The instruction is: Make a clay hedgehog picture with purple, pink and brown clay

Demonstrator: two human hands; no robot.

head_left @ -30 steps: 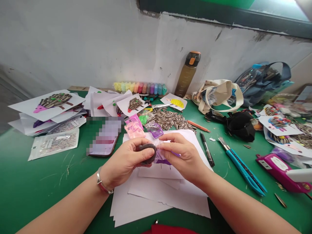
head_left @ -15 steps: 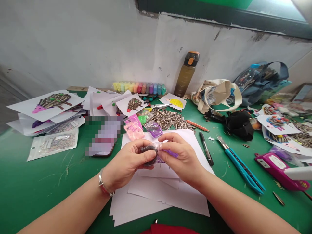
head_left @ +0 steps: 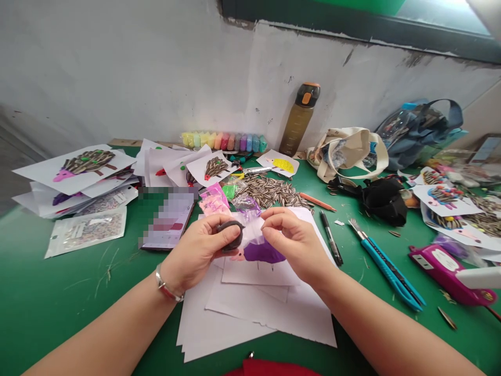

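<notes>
Between the thumb and fingers of my left hand point(head_left: 199, 245) is a dark lump of clay point(head_left: 231, 235). My right hand point(head_left: 295, 240) pinches a clear plastic wrapper point(head_left: 253, 230) just to the right of the lump. Below both hands lies a paper with a purple hedgehog shape point(head_left: 263, 251) that has a pink face and thin drawn legs. It rests on a stack of white sheets point(head_left: 250, 310). Pink clay packets point(head_left: 214, 200) and a purple packet point(head_left: 247, 205) lie just beyond my hands.
Sunflower seeds point(head_left: 274, 190) are piled behind the papers. A pen point(head_left: 331, 237), blue cutter point(head_left: 387, 266) and magenta glue gun point(head_left: 452, 274) lie right. Left are a phone point(head_left: 168, 222), bead packet point(head_left: 88, 231) and hedgehog pictures point(head_left: 88, 164). A bottle point(head_left: 297, 120) stands at the wall.
The dark lump has come out of its clear wrapper and moved slightly left with my left hand. My right hand has drawn away with the wrapper, and more of the purple shape shows.
</notes>
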